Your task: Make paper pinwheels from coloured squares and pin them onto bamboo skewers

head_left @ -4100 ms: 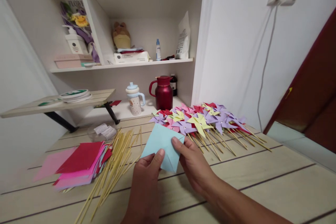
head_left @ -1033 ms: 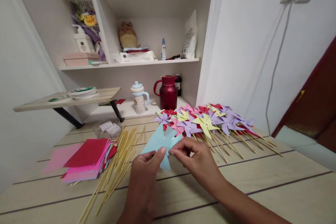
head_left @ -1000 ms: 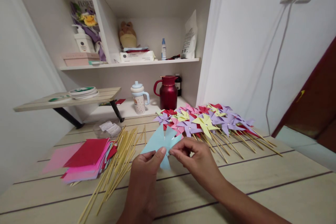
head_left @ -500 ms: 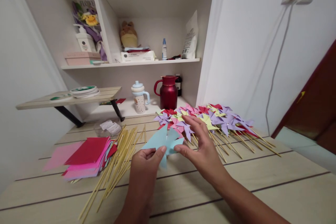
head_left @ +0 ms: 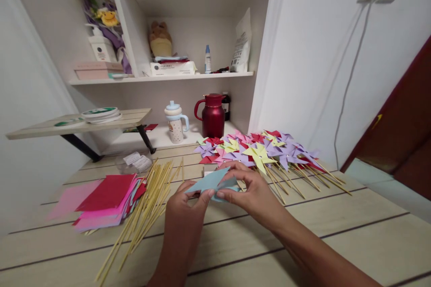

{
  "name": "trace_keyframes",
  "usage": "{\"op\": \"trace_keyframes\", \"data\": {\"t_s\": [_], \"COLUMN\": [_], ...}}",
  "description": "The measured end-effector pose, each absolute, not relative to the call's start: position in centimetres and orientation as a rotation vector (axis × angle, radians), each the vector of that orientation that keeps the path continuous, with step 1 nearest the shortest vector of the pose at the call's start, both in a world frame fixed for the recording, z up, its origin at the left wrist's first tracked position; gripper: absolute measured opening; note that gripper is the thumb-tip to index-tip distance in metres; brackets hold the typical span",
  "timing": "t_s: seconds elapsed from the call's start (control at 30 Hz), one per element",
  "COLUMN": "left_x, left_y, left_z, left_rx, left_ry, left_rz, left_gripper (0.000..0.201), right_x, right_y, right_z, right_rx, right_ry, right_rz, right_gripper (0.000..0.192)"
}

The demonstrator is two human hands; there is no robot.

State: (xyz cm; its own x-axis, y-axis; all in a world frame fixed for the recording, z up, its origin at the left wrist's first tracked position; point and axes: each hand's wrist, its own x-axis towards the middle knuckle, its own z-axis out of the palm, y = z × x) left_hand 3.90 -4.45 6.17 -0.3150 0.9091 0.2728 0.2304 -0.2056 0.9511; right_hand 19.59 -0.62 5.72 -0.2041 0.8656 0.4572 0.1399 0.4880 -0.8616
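A light blue paper pinwheel (head_left: 209,181), partly folded, is held above the table between both hands. My left hand (head_left: 188,206) pinches its left side, with the thumb near the centre. My right hand (head_left: 251,190) is closed on its right side, thumb below and fingers above, bending a blade inward. The fingers hide part of the paper. Just behind the hands lie finished pinwheels (head_left: 261,156) in purple, yellow, pink and red on thin sticks. To the left are loose wooden sticks (head_left: 148,206) and a stack of coloured paper sheets (head_left: 107,195).
A clear box (head_left: 133,162) with white packets sits behind the paper. A small raised stand (head_left: 134,119) bears rolls of tape (head_left: 101,115). A spotted cup (head_left: 175,126) and a red jug (head_left: 213,119) stand under the shelf (head_left: 161,79) at the back.
My right hand has gone from spread fingers to gripping the blue paper, and it has moved left toward my left hand. A blade is now folded in. The view has shifted slightly.
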Motion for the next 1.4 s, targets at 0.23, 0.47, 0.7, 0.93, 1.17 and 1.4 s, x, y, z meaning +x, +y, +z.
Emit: {"op": "trace_keyframes", "data": {"t_s": [0.23, 0.47, 0.7, 0.93, 1.17, 1.4], "left_x": [3.7, 4.0, 3.2, 4.0, 5.5, 6.3], "left_y": [-4.0, -4.1, -2.9, -2.2, -3.0, -3.4], "left_z": [5.9, 5.8, 5.5, 4.1, 3.3, 2.9], "left_rx": [1.420, 1.264, 0.929, 0.731, 0.812, 0.697], "left_ry": [1.476, 1.461, 1.279, 1.220, 0.996, 0.945], "left_rz": [1.602, 1.658, 1.782, 1.633, 1.576, 1.582], "left_gripper": [0.008, 0.014, 0.042, 0.051, 0.060, 0.043], "right_x": [19.7, 19.3, 18.7, 17.8, 17.0, 16.2], "right_y": [-0.6, -0.9, -0.3, -0.2, -1.0, -1.5], "right_z": [5.8, 5.5, 4.8, 4.7, 4.2, 3.8], "right_rx": [-0.886, -0.934, -0.792, -0.635, -0.615, -0.595], "right_ry": [-1.715, -1.578, -1.002, -0.778, -0.783, -0.785], "right_rz": [0.839, 1.011, 1.341, 1.370, 1.416, 1.491], "right_gripper": [0.004, 0.008, 0.026, 0.027, 0.026, 0.029]}}
